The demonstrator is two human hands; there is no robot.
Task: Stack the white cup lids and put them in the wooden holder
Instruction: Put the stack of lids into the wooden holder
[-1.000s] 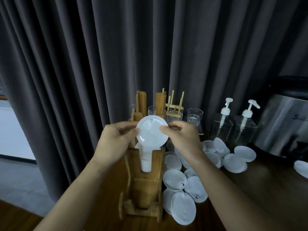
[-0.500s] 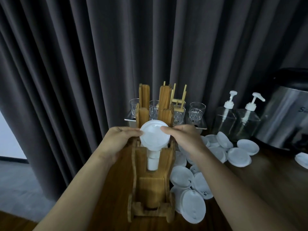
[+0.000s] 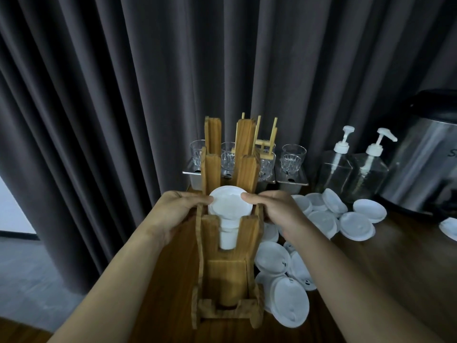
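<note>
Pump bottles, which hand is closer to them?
Right. The right hand holds the lid at its right edge, with the pump bottles beyond it to the right; the left hand holds its left edge, farther away.

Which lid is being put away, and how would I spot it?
Find the tall wooden holder in the middle. In its front slot, one lid sits pinched between the left hand and right hand. The other lids lie loose to its right; only this one is held.
</note>
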